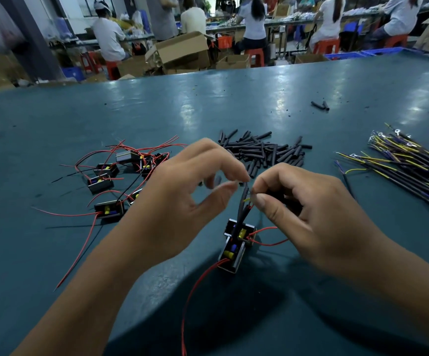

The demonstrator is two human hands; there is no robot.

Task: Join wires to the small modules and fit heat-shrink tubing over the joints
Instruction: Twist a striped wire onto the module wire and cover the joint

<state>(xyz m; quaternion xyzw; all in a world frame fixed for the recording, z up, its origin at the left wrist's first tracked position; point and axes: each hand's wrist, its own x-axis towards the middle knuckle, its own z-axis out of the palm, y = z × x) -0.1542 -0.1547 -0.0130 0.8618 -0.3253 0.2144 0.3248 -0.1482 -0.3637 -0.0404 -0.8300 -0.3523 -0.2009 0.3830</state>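
**Both hands at the wire ends above a module**

Nearest us, two forearms reach in over the teal table (54, 124). Between them a small module (230, 253) stands on the table, one red wire (195, 291) curling from it toward us, and a second module (241, 231) sits just behind, touching it. Black and red leads rise from these to the fingertips.

Our left hand (182, 201) is curled, its forefinger and thumb brought together at the top of the black lead (243, 201); the tips are blurred, so we cannot tell whether they truly pinch it. Our right hand (311, 214) is curled too, thumb and forefinger pinching fine wire ends, with a short yellow strand just beside the thumb.

Left of the hands lies a cluster of modules (120, 181) with red wires spread loosely. Beyond the fingers is a pile of black heat-shrink tubing (267, 151). To the right lies a bundle of black, yellow and blue wires (408, 170) with ring terminals. Further off, two stray tubing pieces (321, 105) rest well apart from the pile.

Past the table edge, people sit on red stools (257, 56) among open cardboard boxes (182, 48).
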